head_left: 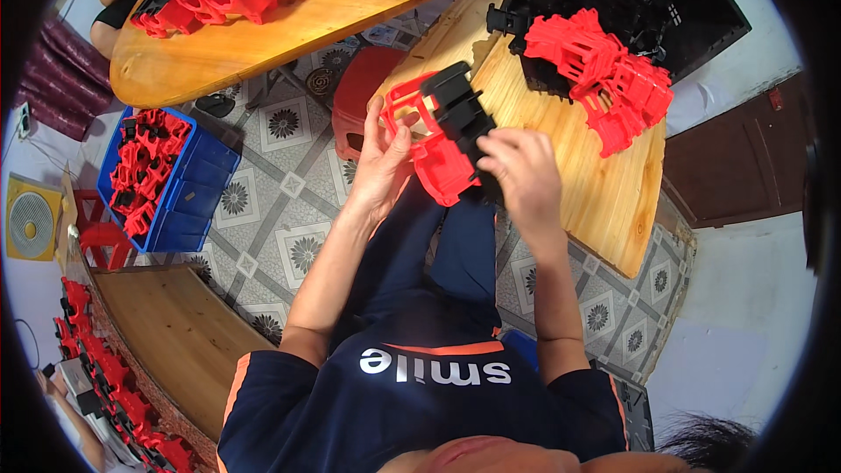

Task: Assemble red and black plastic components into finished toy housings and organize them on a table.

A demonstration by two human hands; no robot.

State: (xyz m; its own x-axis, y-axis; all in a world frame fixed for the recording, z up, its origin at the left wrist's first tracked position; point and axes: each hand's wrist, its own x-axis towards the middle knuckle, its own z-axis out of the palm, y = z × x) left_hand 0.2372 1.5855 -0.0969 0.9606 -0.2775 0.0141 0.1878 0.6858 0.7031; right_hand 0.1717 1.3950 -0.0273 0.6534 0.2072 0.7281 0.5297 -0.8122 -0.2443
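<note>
In front of my body is a red moulded plastic part (442, 168) with a black plastic piece (457, 105) along its right side. My left hand (384, 166) grips the red part by its left edge, thumb on the near face. At the lower right end, the fingers of my right hand (526, 177) are closed on the black piece. The two pieces touch, but I cannot tell whether they are locked together. Part of the black piece's lower end is hidden behind my right fingers.
Red parts (604, 70) are piled on the wooden table (613, 201) at right, beside a big black container (701, 0). A blue crate (197, 197) of red-and-black parts stands left. More assemblies sit on the far table (350, 22) and lower left. Two other people are partly visible at left.
</note>
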